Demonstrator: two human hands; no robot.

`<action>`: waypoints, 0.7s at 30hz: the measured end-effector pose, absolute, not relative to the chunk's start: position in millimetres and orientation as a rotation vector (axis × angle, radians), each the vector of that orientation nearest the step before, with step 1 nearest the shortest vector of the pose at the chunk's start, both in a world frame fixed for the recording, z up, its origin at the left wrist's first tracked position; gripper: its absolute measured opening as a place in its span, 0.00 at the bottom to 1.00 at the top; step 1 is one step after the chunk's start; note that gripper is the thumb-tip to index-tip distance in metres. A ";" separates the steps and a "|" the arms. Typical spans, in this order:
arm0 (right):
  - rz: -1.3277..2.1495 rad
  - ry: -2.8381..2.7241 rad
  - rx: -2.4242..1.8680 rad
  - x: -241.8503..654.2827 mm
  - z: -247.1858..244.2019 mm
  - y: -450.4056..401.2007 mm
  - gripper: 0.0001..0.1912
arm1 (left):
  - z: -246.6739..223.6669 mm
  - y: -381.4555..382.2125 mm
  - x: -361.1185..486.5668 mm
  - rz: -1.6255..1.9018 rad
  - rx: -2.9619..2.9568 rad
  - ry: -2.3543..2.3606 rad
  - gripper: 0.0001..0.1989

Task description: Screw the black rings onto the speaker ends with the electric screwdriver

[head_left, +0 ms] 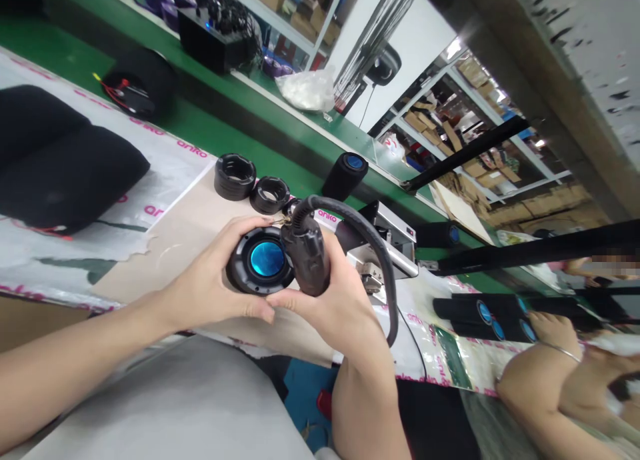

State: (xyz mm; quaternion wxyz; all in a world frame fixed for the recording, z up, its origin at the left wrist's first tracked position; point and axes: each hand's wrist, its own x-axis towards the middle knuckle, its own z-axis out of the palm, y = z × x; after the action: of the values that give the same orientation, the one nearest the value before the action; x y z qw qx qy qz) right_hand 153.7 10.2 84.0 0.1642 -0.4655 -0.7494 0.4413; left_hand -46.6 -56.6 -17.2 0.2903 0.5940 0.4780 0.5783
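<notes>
Speaker (243,272) above beige sheet (173,250), blue end (267,259) up, cupped in left hand (213,287), apparently for steadiness; corded black tool (311,260) gripped in right hand (345,307), close alongside; black rings (231,189) nearby.

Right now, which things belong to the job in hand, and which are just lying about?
Job:
blue-centred cylinder, left hand
cabled tool, right hand
probably black rings nearby

Apparently lying about:
crumpled white bag
boxes on shelves
</notes>
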 end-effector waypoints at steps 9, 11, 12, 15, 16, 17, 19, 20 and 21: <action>1.385 -1.856 -1.108 177.9 83.4 12.5 0.30 | -17.2 -55.1 -51.3 1.479 1.696 1.364 0.43; 1.312 -1.507 -0.928 192.7 87.3 12.3 0.20 | -17.7 -58.1 -51.5 1.439 1.681 1.430 0.42; 1.222 -1.362 -0.819 200.7 90.4 13.0 0.16 | -17.9 -59.7 -51.4 1.434 1.678 1.461 0.42; 0.925 -1.108 -0.608 223.4 102.0 18.4 0.08 | -18.1 -62.2 -50.6 1.437 1.712 1.559 0.42; 0.854 -1.079 -0.594 229.5 105.7 21.2 0.09 | -18.0 -61.4 -49.7 1.423 1.733 1.590 0.42; 0.804 -1.079 -0.602 234.5 108.7 24.4 0.10 | -17.8 -59.7 -48.2 1.398 1.757 1.609 0.42; 0.752 -1.121 -0.665 240.5 111.9 32.8 0.15 | -17.0 -53.7 -43.4 1.341 1.782 1.618 0.43; 0.749 -1.149 -0.706 241.8 111.7 38.2 0.18 | -16.3 -50.0 -40.3 1.308 1.755 1.595 0.44; 0.754 -1.175 -0.748 242.4 110.2 44.5 0.21 | -15.4 -46.3 -37.1 1.274 1.708 1.556 0.46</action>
State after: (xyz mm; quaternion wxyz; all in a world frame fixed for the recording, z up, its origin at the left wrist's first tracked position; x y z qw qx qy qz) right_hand 242.4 44.5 110.2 0.7025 -0.3362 -0.5279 0.3388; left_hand -37.1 -46.3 -15.4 0.2490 0.6269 0.5713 0.4676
